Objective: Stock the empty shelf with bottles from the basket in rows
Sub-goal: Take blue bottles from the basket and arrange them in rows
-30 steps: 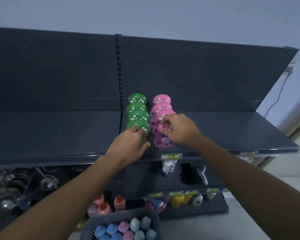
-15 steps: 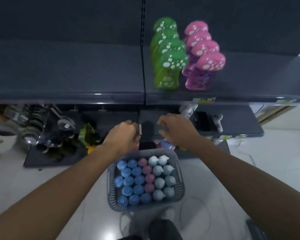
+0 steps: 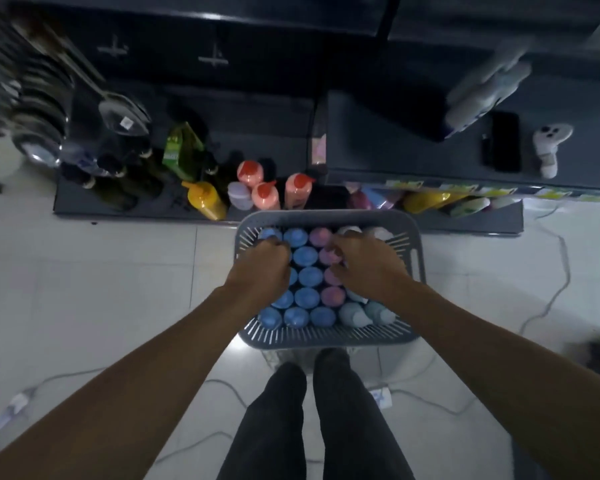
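Grey slatted plastic basket (image 3: 329,336) sits on the floor tiles in front of the lower shelves, packed tight with upright bottles. The left hand (image 3: 262,263) curls its fingers round a blue-capped bottle (image 3: 270,233) near the far left corner. The right hand (image 3: 364,263) appears to pinch a pink-capped bottle (image 3: 327,256), though blur hides the fingertips. Neither bottle is lifted yet. Caps touch their neighbours, so pulling by the cap alone could slip, or drag and topple adjoining bottles.

Basket (image 3: 329,336) on floor (image 3: 118,289) before low shelf (image 3: 84,207); bottles (image 3: 307,277) packed inside; left hand (image 3: 260,268), right hand (image 3: 364,265) side by side in basket.
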